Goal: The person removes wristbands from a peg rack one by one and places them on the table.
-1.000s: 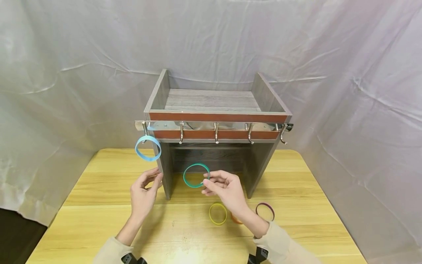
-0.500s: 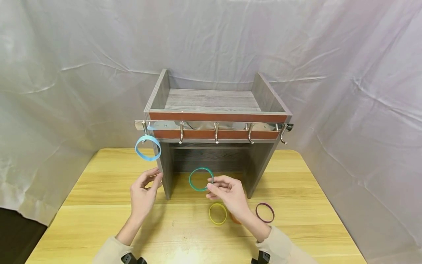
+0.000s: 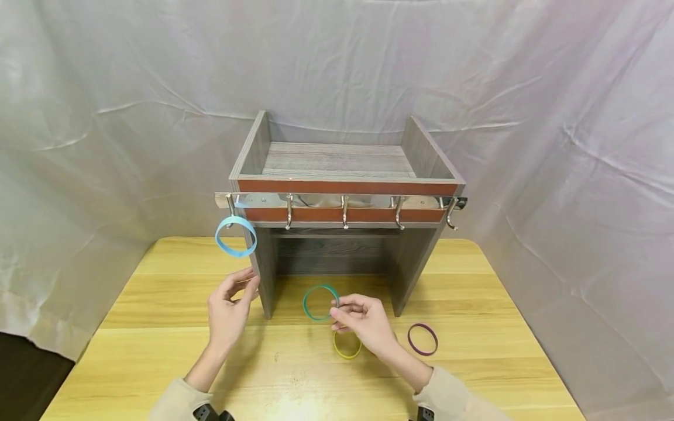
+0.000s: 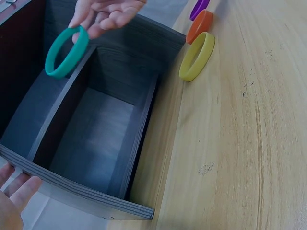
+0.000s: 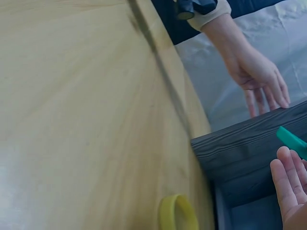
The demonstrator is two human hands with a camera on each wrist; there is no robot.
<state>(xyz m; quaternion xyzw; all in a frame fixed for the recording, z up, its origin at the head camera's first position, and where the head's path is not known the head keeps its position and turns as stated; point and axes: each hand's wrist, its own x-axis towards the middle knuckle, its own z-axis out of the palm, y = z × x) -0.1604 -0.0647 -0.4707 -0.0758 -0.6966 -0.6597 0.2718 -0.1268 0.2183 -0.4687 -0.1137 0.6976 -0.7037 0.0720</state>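
My right hand pinches a teal silicone wristband by its right side, between thumb and fingers. The band is held upright, in front of the grey wooden shelf's opening and above the table. Fingertips of my left hand rest against the left side panel of the shelf, near its front edge; the fingers look fairly straight. Just above that hand, a light blue wristband hangs on the leftmost hook. In the left wrist view the teal wristband dangles from the right hand's fingertips over the shelf.
A metal rail of several hooks runs along the shelf's front. On the table lie a yellow wristband, an orange wristband and a purple wristband. Orange is hidden in the head view. Grey cloth surrounds the table.
My right hand has come down and a little toward me with the teal wristband, now partly covering the yellow one in the head view. The left hand stays on the panel.
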